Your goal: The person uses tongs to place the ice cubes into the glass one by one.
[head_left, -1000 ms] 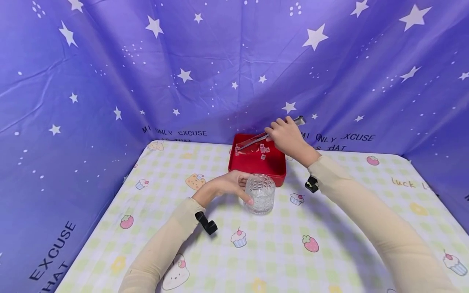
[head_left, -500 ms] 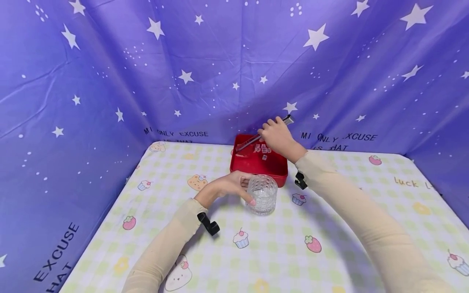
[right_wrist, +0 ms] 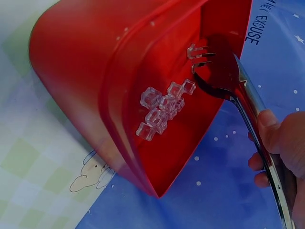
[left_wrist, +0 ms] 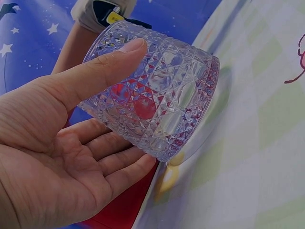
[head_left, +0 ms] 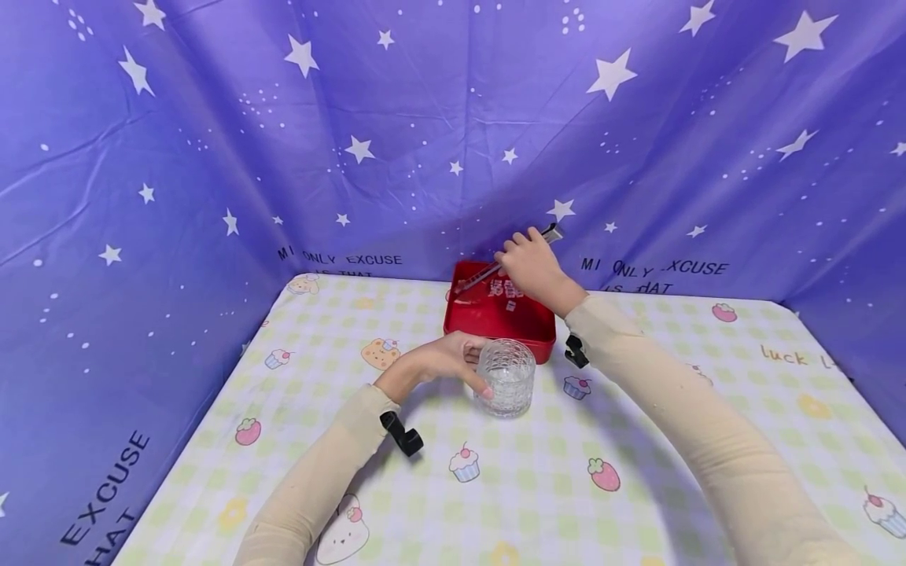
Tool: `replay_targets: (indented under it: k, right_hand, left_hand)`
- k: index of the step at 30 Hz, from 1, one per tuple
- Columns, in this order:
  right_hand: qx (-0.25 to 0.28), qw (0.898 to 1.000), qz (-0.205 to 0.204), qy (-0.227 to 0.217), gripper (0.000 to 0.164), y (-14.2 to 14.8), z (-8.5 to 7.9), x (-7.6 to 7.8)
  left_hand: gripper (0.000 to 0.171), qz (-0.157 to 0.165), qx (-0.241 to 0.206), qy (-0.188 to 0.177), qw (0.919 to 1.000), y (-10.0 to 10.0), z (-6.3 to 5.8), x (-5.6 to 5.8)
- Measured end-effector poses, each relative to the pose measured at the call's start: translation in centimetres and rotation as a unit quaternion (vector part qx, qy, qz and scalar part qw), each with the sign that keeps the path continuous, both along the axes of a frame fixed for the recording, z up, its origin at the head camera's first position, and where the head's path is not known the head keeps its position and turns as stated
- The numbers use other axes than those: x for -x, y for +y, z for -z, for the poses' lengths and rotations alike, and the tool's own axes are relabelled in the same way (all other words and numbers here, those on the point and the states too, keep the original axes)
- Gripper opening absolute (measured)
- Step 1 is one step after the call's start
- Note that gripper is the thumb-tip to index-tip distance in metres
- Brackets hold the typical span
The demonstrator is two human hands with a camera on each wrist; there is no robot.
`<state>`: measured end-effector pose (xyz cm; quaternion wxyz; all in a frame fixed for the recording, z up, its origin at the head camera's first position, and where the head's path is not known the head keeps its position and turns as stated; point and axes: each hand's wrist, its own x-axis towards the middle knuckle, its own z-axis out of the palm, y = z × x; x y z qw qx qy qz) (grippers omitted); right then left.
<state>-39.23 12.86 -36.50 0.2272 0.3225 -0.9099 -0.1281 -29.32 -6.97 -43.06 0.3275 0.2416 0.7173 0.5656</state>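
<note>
Two hands at work around a red box

At the upper left, a starry curtain (head_left: 212, 118) hangs behind the checkered tablecloth (head_left: 538, 487). Near the centre, the left hand (head_left: 447, 356) holds a glass tumbler (head_left: 506, 385) between thumb and fingers; the tumbler covers a part of the lower edge of the red box (head_left: 488, 321). In this box lie clear cubes (right_wrist: 156, 117). Right of centre, the right hand (head_left: 531, 259) grips metal tongs (head_left: 483, 275) and hides the box's upper right corner. Whether the tongs pinch a cube, I cannot tell.
</note>
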Motion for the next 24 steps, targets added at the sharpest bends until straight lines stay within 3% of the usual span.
replay_targets:
  k: [10,24]
  right_hand:
    - [0.009,1.0,-0.006,-0.006,0.014,0.5,0.4,-0.4]
    - [0.034,0.999,0.003,-0.019,0.018,0.4,1.3,-0.9]
  left_hand:
    - [0.072,-0.001,-0.005,-0.006,1.0,0.2,-0.1,0.0]
    - [0.07,-0.003,-0.001,-0.003,1.0,-0.1,0.2,0.1]
